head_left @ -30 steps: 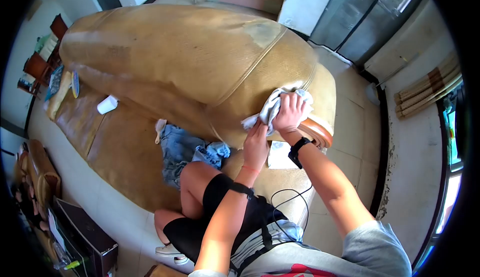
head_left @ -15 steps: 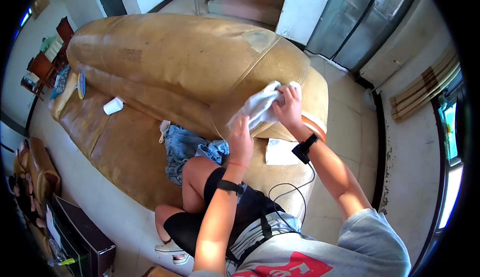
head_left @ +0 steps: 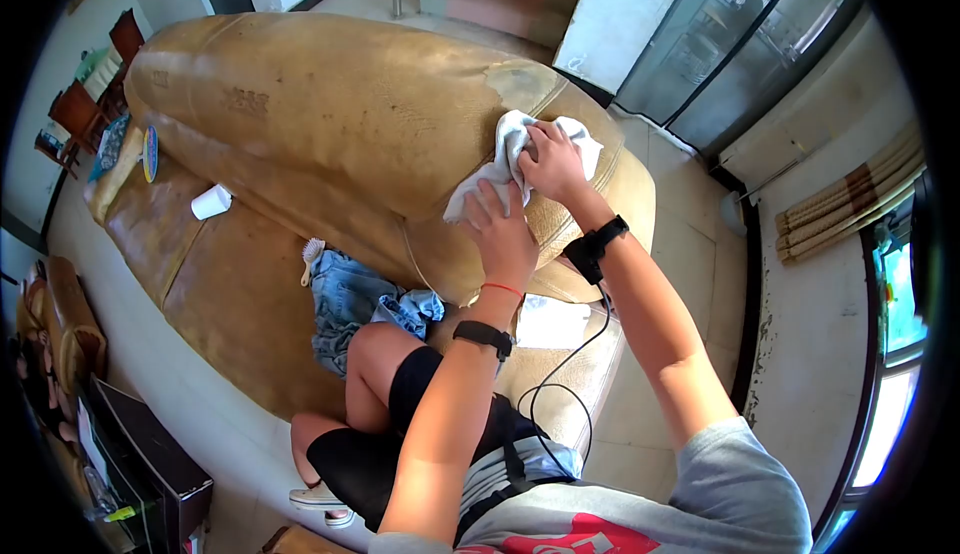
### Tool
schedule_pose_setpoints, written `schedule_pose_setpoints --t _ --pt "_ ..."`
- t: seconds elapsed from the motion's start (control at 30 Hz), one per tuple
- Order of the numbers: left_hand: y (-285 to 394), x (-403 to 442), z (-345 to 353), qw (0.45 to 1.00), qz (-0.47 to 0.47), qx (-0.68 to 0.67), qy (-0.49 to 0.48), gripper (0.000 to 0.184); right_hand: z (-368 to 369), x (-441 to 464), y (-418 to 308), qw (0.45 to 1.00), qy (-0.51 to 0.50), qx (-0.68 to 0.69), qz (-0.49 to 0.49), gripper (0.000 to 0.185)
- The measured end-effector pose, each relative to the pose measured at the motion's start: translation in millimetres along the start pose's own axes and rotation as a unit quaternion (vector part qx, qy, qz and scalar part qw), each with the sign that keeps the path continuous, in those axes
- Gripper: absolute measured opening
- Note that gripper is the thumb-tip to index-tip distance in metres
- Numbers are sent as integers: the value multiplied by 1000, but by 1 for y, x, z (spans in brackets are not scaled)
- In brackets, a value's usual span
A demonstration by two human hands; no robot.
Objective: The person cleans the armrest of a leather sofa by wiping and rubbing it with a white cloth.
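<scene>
A crumpled whitish cloth (head_left: 510, 141) lies against the backrest of the tan leather sofa (head_left: 330, 94), near its right end. My right hand (head_left: 556, 166) is on the upper part of the cloth, its fingers bent and gripping the folds. Lower down, my left hand (head_left: 500, 229) rests on the cloth's left end with its fingers spread over it. Part of the cloth is hidden under both hands. Below them, a white sheet (head_left: 552, 323) lies on the seat, beside my left forearm.
Blue denim clothing (head_left: 345, 299) and a hairbrush (head_left: 311, 259) lie on the seat by my knee. Farther left are a white cup-like object (head_left: 211, 202) and a blue oval item (head_left: 150, 154). A cable (head_left: 560, 369) hangs from my right wrist strap. A dark cabinet (head_left: 150, 444) stands at lower left.
Both hands have moved up and toward the backrest, carrying the cloth from in front of it onto its surface. My left fingers have gone from pinching the cloth to spreading over it.
</scene>
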State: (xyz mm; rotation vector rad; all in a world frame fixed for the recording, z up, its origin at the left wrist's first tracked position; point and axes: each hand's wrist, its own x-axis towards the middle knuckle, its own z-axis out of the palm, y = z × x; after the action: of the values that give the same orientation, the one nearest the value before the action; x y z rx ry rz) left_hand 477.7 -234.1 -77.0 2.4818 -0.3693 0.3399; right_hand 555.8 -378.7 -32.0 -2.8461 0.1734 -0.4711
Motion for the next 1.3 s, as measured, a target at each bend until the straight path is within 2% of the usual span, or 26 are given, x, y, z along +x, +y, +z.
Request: schedule_pose_setpoints --t 0.07,0.13,0.27,0.37,0.4,0.53,0.63,0.8,0.9,0.93,1.07,1.23,1.3 --pt "0 6 0 1000 -9 -13 -19 54 -36 2 -19 996 -80 -18 -35 54" --pt "-10 12 -5 998 -4 -52 -42 53 -25 -2 -21 1000 -4 8 -19 55" --pt "-23 9 -4 998 26 -41 -30 53 -6 -1 -39 997 74 -34 6 47" --pt "-31 1 -1 998 49 -49 -3 55 7 -8 -41 992 119 -7 -39 38" --pt "-34 -2 0 997 54 -53 3 55 10 -11 -41 989 135 2 -64 29" --pt "-44 -18 -3 994 85 -55 31 55 9 -30 -47 988 65 28 -141 31" --pt "-48 -31 -3 991 111 -25 73 43 21 -54 -51 973 26 68 -219 29" --pt "-58 -64 -2 992 113 -29 45 43 28 -92 -55 965 51 94 -241 30" --pt "-64 -78 3 991 124 -4 40 47 20 -107 -56 960 89 118 -237 30" --pt "-64 -79 1 991 127 7 39 50 15 -110 -56 956 106 135 -237 36" --pt "-49 -75 -8 995 87 -50 27 50 -13 -113 -43 964 115 149 -188 45" --pt "-3 -41 -14 983 100 -148 39 47 -43 -74 -10 958 236 110 -124 44" --pt "13 -26 -10 986 97 -130 32 50 -51 -50 0 949 290 71 -102 41"
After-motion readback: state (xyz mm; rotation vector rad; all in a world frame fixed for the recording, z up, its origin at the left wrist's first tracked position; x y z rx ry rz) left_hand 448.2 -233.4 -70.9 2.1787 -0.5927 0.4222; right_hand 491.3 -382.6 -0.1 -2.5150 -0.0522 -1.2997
